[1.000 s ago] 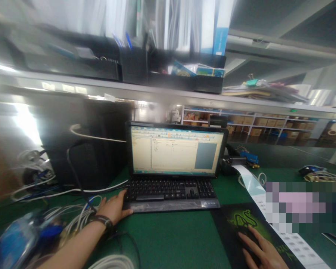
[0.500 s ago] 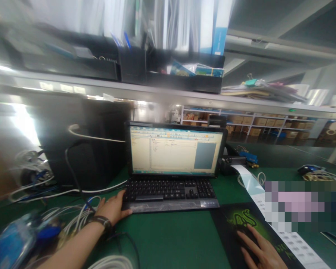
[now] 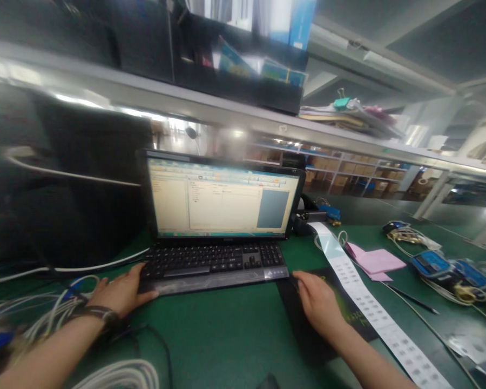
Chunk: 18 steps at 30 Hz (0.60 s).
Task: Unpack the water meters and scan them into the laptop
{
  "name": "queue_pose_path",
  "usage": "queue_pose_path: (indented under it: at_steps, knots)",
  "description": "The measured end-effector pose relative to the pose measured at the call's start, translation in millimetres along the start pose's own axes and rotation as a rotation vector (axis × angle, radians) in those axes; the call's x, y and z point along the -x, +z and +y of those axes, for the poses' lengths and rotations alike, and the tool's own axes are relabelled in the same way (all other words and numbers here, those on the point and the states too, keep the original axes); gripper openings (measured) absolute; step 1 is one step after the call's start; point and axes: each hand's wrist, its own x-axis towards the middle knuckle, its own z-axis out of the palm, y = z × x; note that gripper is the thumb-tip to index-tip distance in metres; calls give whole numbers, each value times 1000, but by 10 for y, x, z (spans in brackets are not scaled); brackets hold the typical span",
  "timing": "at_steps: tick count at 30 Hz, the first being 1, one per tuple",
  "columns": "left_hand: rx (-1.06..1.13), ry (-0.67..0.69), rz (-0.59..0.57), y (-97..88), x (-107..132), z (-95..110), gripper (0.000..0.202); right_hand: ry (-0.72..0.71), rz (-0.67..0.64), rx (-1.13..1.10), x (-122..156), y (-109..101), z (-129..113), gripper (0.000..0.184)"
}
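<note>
A black keyboard [image 3: 214, 265] lies in front of a lit monitor [image 3: 227, 202] on the green table mat. My left hand [image 3: 119, 292] is at the keyboard's left end, thumb along the front edge and fingers against the side. At the keyboard's right front corner, my right hand [image 3: 318, 300] is closed, its fingertips curled by the corner. The black mouse pad [image 3: 303, 329] with green print lies beneath the right hand. Blur hides the exact contact of the right fingertips.
A long white label strip [image 3: 364, 292] runs down the right side beside pink paper [image 3: 378, 262]. Coiled white cables [image 3: 117, 375] lie at front left. A dark computer case [image 3: 93, 189] stands left. Blue devices [image 3: 431, 265] with cables sit far right. A shelf [image 3: 146, 100] spans above.
My right hand has left the mouse area on the pad and moved up and left to the keyboard's right corner. My left hand stays at the left end. The view has turned right.
</note>
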Motion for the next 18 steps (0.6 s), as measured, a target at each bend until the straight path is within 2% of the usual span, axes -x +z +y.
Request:
queue_pose_path:
  at_steps: [3,6,10,18]
  knots:
    - [7,1,3,38,-17,-17,78,67,-115,-76,-489,177,-115,27]
    - [-2,-3,0,32,-17,-3,76,171,-166,16,-774,394,-109,25]
    - [-16,-5,-1,29,-39,6,79,255,-164,119,-852,577,-40,26]
    - [42,-15,4,-24,30,49,85,212,-206,176,-803,622,-93,25]
